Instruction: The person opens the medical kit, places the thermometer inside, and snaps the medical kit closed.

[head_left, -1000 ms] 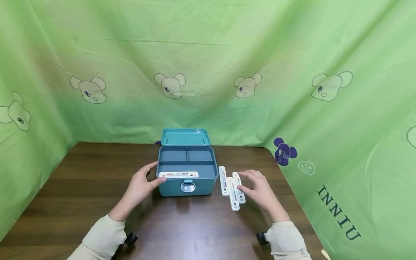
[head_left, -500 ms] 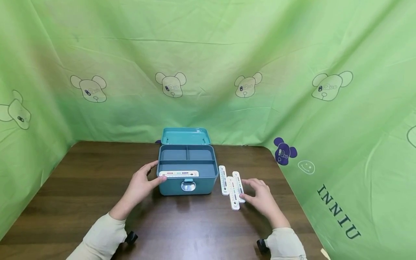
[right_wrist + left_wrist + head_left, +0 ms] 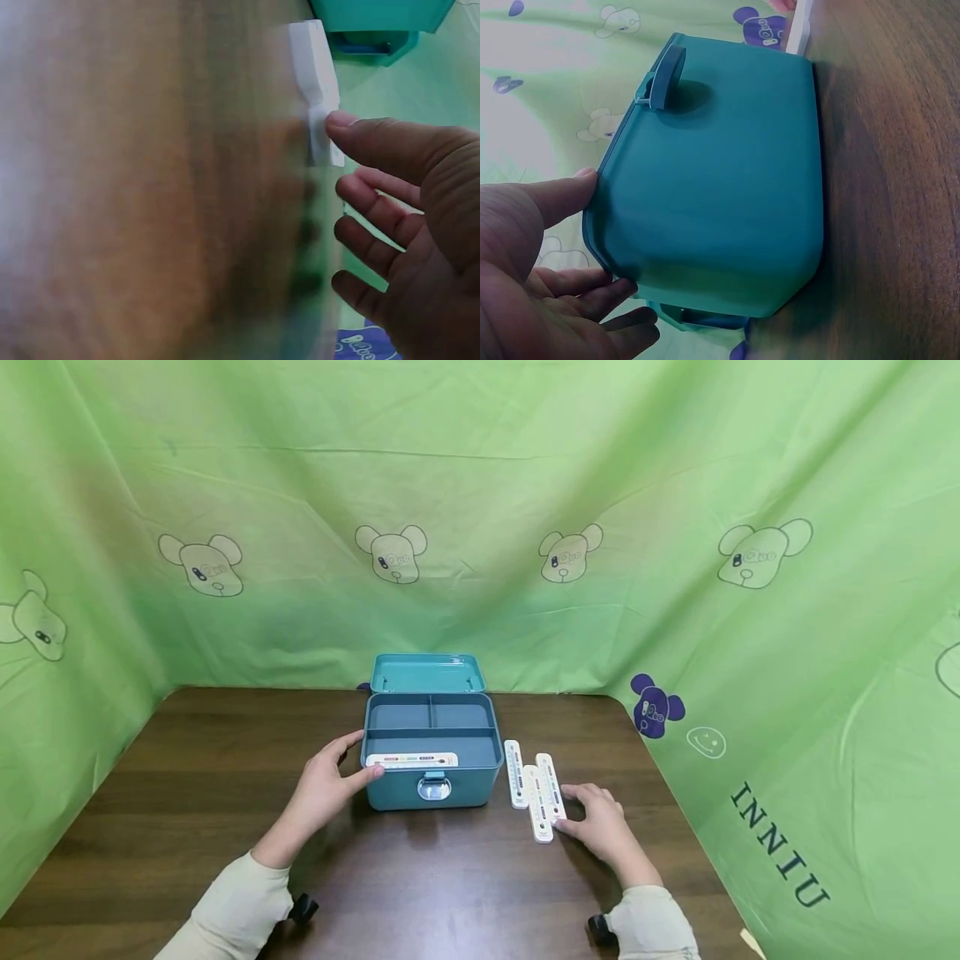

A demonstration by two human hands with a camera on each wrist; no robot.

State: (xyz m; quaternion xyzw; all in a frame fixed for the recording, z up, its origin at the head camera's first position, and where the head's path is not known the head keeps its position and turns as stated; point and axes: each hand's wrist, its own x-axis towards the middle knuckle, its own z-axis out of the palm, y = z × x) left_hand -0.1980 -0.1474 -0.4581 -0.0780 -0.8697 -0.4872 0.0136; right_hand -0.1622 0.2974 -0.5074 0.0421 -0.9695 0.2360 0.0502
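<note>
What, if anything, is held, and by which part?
Left hand: teal storage box, by its front-left rim corner. Right hand: nothing; thumb at white strip.

I see creased green cloth with bear prints behind and beside a brown wood-grain table, glare on top.

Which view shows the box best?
Head: the box appears nearly whole, lid open, compartments visible. Left wrist shows its outer walls and latch, not the compartments; right wrist, only a cropped part at the top edge.

The table in front of the box leaves passage; its open lid bars the rear.
</note>
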